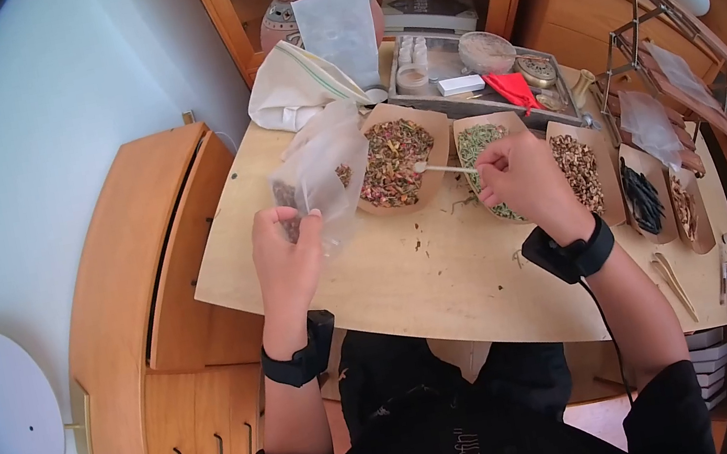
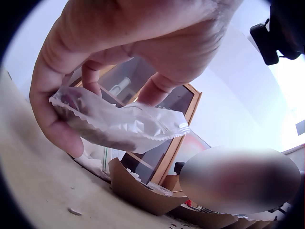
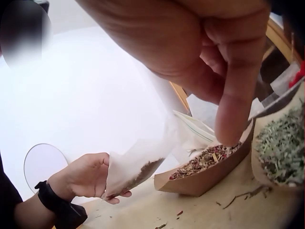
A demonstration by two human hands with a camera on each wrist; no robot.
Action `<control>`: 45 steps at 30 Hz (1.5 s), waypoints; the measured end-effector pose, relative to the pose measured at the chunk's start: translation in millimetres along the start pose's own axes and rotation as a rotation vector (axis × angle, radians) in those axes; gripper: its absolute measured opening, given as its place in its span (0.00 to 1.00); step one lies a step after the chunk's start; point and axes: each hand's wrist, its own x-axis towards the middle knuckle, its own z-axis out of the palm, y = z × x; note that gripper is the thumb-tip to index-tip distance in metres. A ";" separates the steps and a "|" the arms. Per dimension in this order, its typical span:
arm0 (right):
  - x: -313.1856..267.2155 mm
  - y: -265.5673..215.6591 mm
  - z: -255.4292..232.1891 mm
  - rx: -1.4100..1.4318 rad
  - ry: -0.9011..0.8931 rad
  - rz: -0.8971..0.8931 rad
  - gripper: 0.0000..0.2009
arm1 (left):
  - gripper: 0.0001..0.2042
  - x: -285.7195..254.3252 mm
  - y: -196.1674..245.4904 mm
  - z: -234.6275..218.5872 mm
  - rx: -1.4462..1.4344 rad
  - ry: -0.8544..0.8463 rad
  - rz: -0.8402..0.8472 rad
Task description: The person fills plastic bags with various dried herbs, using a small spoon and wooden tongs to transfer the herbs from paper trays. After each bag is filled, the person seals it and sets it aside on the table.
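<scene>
My left hand (image 1: 287,260) grips a translucent bag (image 1: 329,170) by its lower end, thumb on the near side. Dark dried bits (image 3: 145,172) lie inside the bag, seen through its side in the right wrist view. Between the thumb and fingers of my right hand (image 1: 526,184) is the handle of a small white spoon (image 1: 449,169). The spoon's bowl end overlaps a mix of dried petals and herbs (image 1: 392,159) in a brown paper tray (image 1: 435,122). Just under my right hand stands a second paper tray with dried green herbs (image 1: 477,144).
Right of these, paper trays hold brown-and-white pieces (image 1: 577,170), black pods (image 1: 643,195) and pale slices (image 1: 686,209). Wooden tongs (image 1: 673,284) lie at the right front. Behind are a cream pouch (image 1: 295,88) and a grey tray (image 1: 449,105) with jars. Crumbs dot the table (image 1: 374,283).
</scene>
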 end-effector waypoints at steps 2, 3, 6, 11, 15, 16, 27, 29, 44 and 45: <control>3.5 6.2 6.7 0.093 -0.038 0.078 0.06 | 0.16 -1.1 0.3 -0.5 0.016 0.007 0.006; 7.8 11.0 10.5 0.216 -0.097 0.108 0.06 | 0.16 -2.5 3.4 -0.5 0.007 -0.001 -0.009; 18.3 16.8 17.0 0.393 -0.211 0.192 0.06 | 0.16 -3.1 5.0 -0.8 -0.006 -0.005 -0.019; 21.2 18.9 23.2 0.552 -0.260 0.293 0.07 | 0.16 -3.2 5.2 -3.8 -0.006 -0.009 -0.024; 23.3 27.8 23.6 0.645 -0.275 0.331 0.07 | 0.16 -2.2 0.3 -4.0 -0.002 0.001 -0.007; 23.5 29.8 23.6 0.669 -0.279 0.340 0.08 | 0.16 -2.4 0.7 -3.7 -0.006 0.000 -0.013; 17.7 30.3 18.5 0.705 -0.260 0.330 0.08 | 0.16 -2.3 3.5 -2.1 0.022 0.007 -0.004; 14.9 29.6 14.1 0.712 -0.252 0.317 0.08 | 0.17 -2.8 4.7 -2.0 0.024 0.007 -0.001; -3.4 -45.2 -13.1 0.476 -0.160 0.068 0.07 | 0.16 -6.9 11.0 10.9 0.033 -0.023 0.054; -4.6 -45.7 -9.0 0.322 -0.118 -0.068 0.07 | 0.16 -6.5 10.6 10.8 0.043 -0.020 0.055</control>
